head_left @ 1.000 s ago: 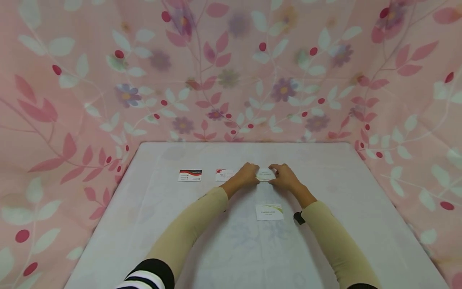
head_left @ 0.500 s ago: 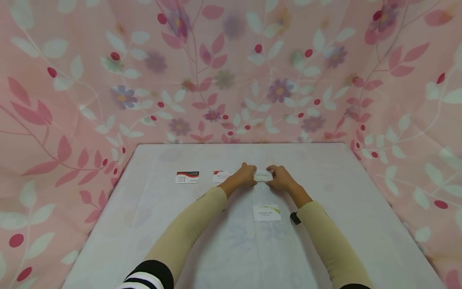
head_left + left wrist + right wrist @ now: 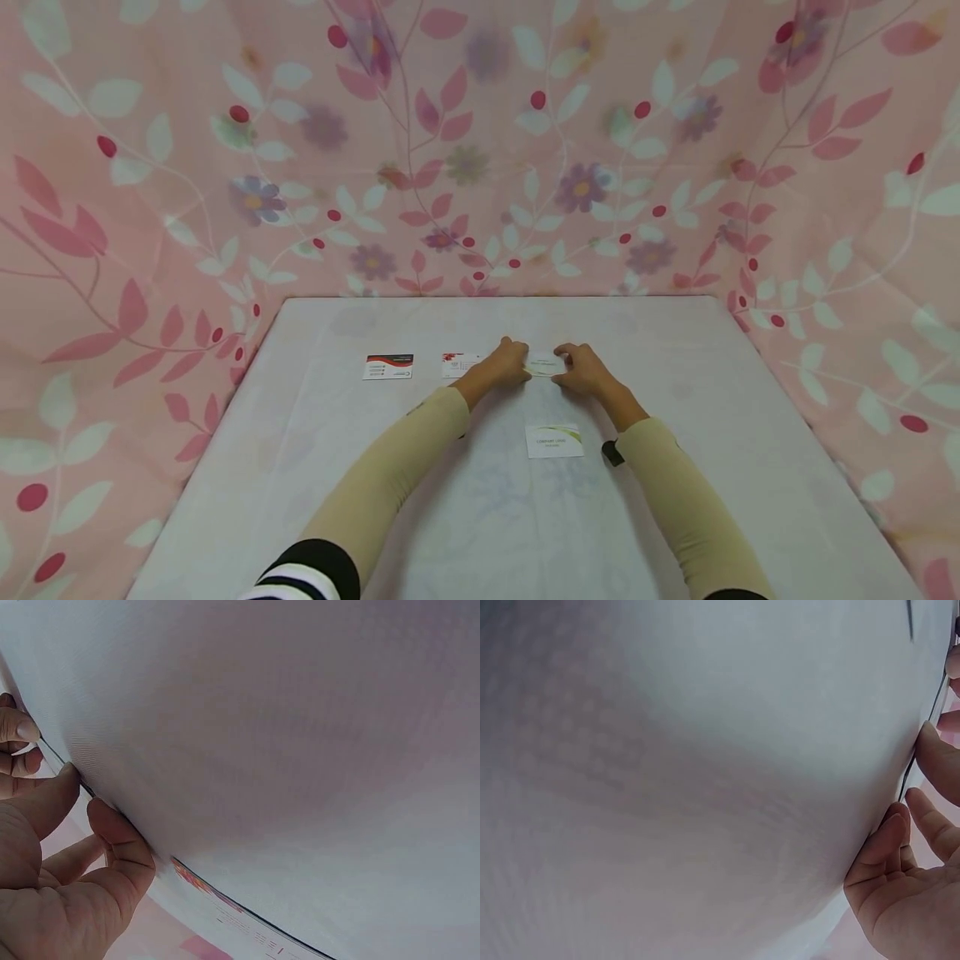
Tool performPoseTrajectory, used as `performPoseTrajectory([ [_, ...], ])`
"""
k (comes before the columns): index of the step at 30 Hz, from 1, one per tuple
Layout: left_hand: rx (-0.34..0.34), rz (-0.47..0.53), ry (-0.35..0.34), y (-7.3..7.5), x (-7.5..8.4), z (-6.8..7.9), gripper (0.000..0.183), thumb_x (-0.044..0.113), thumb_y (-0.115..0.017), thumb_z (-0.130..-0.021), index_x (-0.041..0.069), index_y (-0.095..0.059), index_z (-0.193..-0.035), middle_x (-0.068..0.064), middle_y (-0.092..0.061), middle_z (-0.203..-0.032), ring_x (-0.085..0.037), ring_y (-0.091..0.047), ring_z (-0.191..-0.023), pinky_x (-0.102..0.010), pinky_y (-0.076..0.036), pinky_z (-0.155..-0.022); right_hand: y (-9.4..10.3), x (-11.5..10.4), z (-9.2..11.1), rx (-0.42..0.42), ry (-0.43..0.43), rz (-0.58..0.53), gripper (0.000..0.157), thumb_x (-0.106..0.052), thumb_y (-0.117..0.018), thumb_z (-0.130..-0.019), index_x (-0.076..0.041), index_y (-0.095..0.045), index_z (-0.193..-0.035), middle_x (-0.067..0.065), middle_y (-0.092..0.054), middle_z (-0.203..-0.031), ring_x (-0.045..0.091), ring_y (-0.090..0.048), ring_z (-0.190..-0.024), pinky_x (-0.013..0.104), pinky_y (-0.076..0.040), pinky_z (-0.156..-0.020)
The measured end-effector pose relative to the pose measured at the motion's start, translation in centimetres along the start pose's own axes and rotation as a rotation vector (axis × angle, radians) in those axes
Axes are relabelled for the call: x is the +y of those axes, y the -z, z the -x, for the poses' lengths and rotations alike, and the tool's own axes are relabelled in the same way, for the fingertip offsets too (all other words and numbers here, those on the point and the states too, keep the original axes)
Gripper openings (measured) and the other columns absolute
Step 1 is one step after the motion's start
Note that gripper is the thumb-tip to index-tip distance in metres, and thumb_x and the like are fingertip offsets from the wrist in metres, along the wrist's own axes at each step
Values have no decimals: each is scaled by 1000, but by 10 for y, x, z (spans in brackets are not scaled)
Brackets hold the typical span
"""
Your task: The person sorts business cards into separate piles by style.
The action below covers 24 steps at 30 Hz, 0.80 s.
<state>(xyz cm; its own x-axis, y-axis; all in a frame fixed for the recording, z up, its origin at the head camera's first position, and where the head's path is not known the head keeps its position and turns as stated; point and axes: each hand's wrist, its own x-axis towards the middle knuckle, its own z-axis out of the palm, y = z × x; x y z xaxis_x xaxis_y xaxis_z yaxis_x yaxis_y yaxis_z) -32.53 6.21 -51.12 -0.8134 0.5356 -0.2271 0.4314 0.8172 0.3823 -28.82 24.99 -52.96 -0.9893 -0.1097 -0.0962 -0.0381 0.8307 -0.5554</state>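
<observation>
A pale business card (image 3: 544, 365) lies on the white-covered table, in line with two others. My left hand (image 3: 507, 364) holds its left side, thumb at the near corner and a finger at the far one. At the opposite side my right hand (image 3: 588, 372) holds it the same way, thumb and finger spread along the short edge. Both wrist views show the card almost edge-on, with the left hand's fingers (image 3: 124, 840) and the right hand's fingers (image 3: 885, 847) bent down by it. Nearer to me lies a white business card with green curves (image 3: 554, 442).
Left of my hands lie a white card with red flowers (image 3: 459, 364), partly covered by the left hand, and a red and black card (image 3: 387, 367). A black device (image 3: 612, 453) sits at my right sleeve. Pink floral cloth (image 3: 480, 150) rises behind the table (image 3: 247, 467).
The pale card and my left hand have shifted slightly to the left, while the right hand has stayed almost in place. The head view itself has moved a little. The other cards lie unmoved.
</observation>
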Motion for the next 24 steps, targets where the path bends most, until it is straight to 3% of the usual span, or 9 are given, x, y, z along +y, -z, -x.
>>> performPoseTrajectory([
  [8,13,61,-13,0,-4,1,57,23,-71,-91,3,-52,-140,-15,-54,-134,-25,-46,-122,-36,-39,-108,-1,0,0,-17,-27,-5,55,-18,-76,-85,-2,-54,-133,22,-54,-117,32,-51,-105,48,-43,-96],
  [24,39,80,-5,-4,-4,1,53,22,-73,-89,-1,-56,-135,-15,-56,-128,-24,-48,-118,-36,-39,-108,0,1,1,-15,-30,-21,54,-18,-75,-85,-3,-54,-133,20,-52,-114,30,-50,-99,46,-43,-91],
])
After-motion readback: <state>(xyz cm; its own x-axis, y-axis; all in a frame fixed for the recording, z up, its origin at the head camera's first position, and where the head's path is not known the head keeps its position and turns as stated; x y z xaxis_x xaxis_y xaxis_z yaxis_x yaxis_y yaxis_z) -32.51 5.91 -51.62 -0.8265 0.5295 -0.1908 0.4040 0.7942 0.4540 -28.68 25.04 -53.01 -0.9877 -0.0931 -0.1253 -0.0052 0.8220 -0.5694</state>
